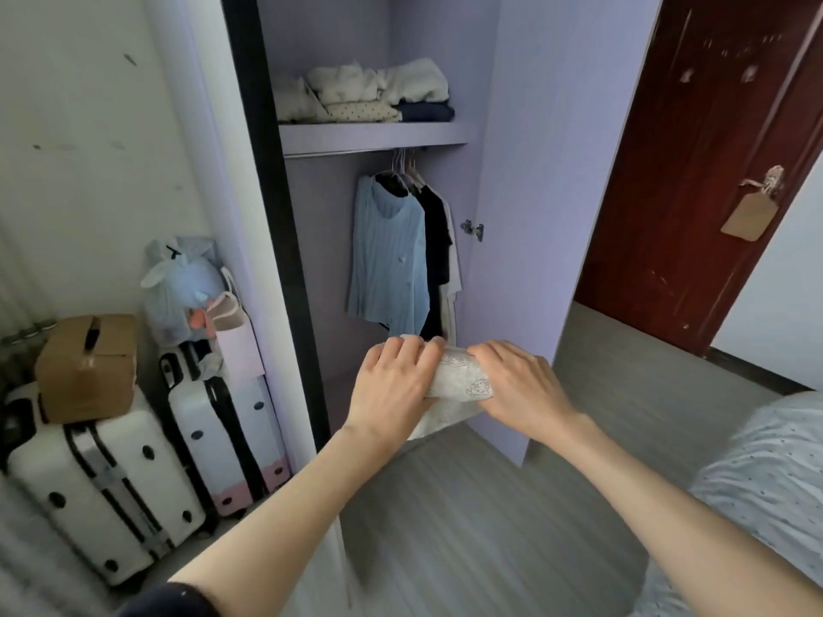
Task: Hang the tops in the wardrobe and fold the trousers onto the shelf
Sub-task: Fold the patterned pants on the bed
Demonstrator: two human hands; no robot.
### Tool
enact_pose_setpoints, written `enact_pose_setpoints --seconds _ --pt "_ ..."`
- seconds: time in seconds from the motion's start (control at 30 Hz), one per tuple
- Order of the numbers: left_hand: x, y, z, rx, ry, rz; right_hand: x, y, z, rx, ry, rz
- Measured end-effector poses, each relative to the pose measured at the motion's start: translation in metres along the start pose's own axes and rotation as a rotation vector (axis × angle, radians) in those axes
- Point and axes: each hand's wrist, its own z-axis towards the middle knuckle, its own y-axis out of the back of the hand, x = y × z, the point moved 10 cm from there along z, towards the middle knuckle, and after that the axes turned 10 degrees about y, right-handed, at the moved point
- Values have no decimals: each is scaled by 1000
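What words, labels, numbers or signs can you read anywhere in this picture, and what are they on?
No text can be read.
Brown tag hanging from the door handle: blank on the side shown.
Cardboard box on the suitcase: no print visible.
Folded cloth held between the left hand and right hand: line-drawn cartoon figures only, no letters legible.
Marks scratched high on the red door: too faint to read.

Soft printed cloth garment (pixel 463 380)
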Motion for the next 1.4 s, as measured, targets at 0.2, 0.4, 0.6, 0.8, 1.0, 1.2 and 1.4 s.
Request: enact_pose_setpoints --seconds 0.2,0.4,0.6,0.8,1.0,1.2,1.4 --pt "-16 -42 129 -203 1 4 -109 7 66 -233 44 -238" --pt "-44 -56 246 -403 -138 -91 -204 11 108 -245 86 -382" --pt "-43 -82 361 -513 -127 -112 -294 3 173 -298 73 -467" --pt "6 -105 474 -659 -76 4 -356 -5 293 -418 187 -597" --pt "61 -105 565 -720 -84 229 -396 -8 401 -493 273 -598" --pt "117 -112 626 -698 -46 430 -425 -29 500 -567 350 -515" --pt "214 -103 644 -553 95 560 -385 -56 598 -743 543 -336"
